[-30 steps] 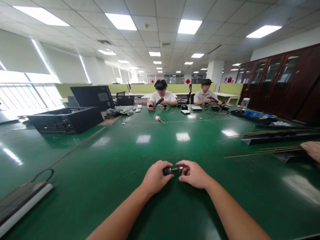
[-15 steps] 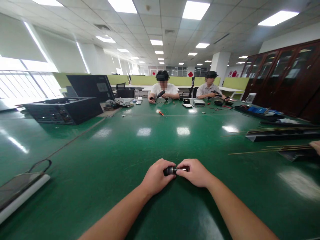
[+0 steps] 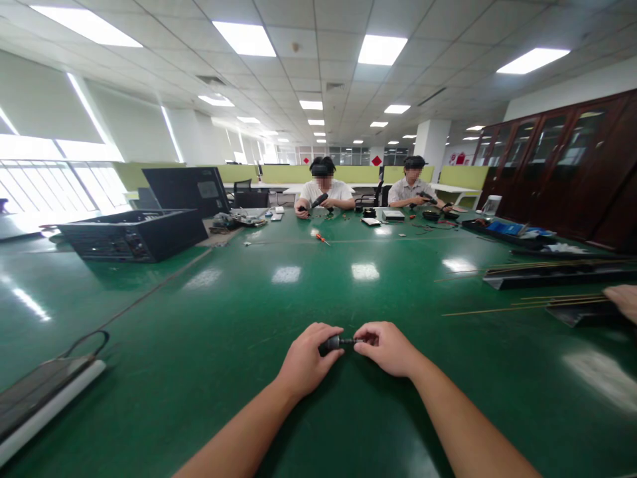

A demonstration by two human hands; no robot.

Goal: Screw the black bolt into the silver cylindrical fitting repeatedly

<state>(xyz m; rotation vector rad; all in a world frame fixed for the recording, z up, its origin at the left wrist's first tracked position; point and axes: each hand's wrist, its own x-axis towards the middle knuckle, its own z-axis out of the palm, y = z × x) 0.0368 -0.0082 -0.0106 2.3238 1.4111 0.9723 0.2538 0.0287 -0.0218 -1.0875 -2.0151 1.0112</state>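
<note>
My left hand [image 3: 309, 359] is wrapped round a dark cylindrical tool [image 3: 329, 344] low over the green table. From the tool's right end a thin dark metal shaft [image 3: 347, 341] sticks out toward the right. The shaft's far end is between the fingertips of my right hand [image 3: 385, 348], which are closed in a pinch. Part of the tool is hidden inside my left hand, and the shaft's tip is covered by my right fingers.
An orange screwdriver [image 3: 321, 239] lies farther up the green table [image 3: 239, 299]. At left are an open computer case [image 3: 134, 236] and a flat panel [image 3: 44, 398]. Thin rods lie on black channels [image 3: 572, 272] at right, near another person's hand [image 3: 622, 300]. Two people sit opposite.
My hands have drawn slightly apart, and more of the shaft shows between them. The view has tilted up a little.
</note>
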